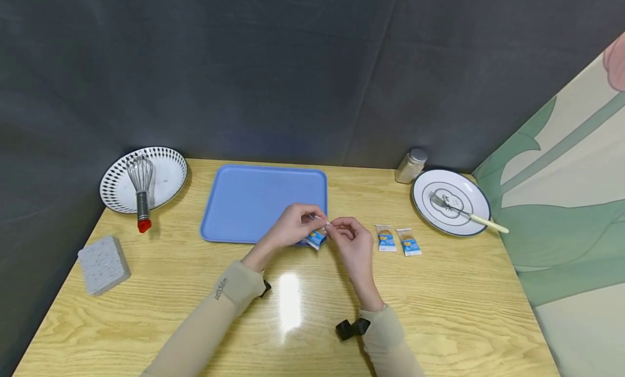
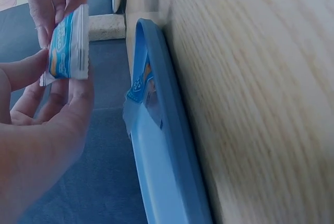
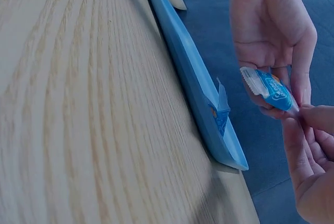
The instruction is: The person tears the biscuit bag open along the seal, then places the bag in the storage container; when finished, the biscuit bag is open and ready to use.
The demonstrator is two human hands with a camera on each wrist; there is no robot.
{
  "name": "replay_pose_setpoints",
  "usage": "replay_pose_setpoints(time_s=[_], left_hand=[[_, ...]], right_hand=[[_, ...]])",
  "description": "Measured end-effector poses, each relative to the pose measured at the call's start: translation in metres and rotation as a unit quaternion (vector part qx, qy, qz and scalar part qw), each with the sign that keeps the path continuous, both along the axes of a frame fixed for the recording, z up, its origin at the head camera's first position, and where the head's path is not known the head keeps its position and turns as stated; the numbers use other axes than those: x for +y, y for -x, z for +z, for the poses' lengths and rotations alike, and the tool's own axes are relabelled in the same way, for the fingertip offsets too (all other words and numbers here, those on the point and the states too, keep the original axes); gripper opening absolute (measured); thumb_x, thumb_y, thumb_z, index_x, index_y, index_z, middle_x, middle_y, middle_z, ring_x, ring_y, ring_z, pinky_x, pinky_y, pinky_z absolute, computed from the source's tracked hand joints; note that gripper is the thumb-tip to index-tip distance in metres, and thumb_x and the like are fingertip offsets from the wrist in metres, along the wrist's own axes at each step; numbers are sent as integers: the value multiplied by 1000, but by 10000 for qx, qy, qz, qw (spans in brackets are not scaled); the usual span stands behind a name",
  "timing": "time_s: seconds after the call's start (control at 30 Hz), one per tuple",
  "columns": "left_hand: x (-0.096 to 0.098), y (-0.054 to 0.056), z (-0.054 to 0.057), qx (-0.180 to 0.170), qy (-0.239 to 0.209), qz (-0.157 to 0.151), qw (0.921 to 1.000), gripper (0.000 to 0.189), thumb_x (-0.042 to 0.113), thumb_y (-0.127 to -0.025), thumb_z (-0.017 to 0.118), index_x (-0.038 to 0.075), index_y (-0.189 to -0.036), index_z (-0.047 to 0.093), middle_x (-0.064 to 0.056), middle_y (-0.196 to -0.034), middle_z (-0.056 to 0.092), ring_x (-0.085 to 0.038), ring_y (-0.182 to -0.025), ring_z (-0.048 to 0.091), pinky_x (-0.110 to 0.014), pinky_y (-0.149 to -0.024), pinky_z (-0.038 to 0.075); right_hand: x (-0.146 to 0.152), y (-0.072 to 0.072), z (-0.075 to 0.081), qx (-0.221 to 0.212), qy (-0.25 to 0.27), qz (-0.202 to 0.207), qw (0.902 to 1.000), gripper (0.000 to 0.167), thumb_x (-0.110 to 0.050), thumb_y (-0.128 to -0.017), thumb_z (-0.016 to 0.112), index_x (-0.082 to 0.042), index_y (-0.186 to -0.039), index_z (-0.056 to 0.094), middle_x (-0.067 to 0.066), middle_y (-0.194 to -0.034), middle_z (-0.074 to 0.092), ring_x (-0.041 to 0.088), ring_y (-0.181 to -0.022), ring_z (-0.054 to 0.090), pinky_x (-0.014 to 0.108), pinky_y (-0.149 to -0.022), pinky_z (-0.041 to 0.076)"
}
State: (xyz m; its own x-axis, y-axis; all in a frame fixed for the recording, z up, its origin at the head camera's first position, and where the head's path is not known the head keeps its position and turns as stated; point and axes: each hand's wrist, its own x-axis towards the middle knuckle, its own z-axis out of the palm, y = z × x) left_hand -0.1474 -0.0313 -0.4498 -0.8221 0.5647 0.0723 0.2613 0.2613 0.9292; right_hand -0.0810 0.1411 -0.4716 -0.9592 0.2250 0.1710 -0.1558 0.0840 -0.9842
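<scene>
Over the near right corner of the blue tray (image 1: 263,198), both hands hold a small blue-and-clear snack packet (image 2: 67,49). Thumb and fingers of my left hand (image 1: 294,225) pinch it from one side. My right hand (image 1: 352,241) pinches the packet's edge with thumb and forefinger, the two hands' fingertips close together. Inside the tray's corner, below the hands, is a crumpled blue wrapper (image 3: 220,118), seen in both wrist views. To the right of my right hand lie two similar packets, one nearer (image 1: 386,239) and one farther right (image 1: 409,242).
At the left stand a patterned plate (image 1: 168,173) with a red-tipped whisk (image 1: 141,190) on it and a grey speckled block (image 1: 104,264). At the right back are a lidded jar (image 1: 411,166) and a white plate (image 1: 441,225) carrying a fork (image 1: 476,218). A dark curtain (image 1: 273,78) hangs behind.
</scene>
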Motion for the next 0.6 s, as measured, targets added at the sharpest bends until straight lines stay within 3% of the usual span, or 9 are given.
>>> replay_pose_setpoints(time_s=[0.23,0.6], left_hand=[[1,-1,-1,-109,-95,201,9997,13,10,-107,67,5,-105,79,-6,-102,75,-18,-93,71,-37,-86,58],[3,1,-6,-171,7,331,9993,13,8,-107,66,5,-103,78,-8,-106,75,-24,-102,72,-41,-93,58]], right_hand=[[-2,1,1,-106,79,-87,9999,13,9,-93,79,15,-101,71,25,-93,73,9,-76,72,21,-71,60],[-8,5,-1,-339,499,-35,9982,11,9,-97,74,17,-103,69,25,-90,73,11,-75,73,27,-73,62]])
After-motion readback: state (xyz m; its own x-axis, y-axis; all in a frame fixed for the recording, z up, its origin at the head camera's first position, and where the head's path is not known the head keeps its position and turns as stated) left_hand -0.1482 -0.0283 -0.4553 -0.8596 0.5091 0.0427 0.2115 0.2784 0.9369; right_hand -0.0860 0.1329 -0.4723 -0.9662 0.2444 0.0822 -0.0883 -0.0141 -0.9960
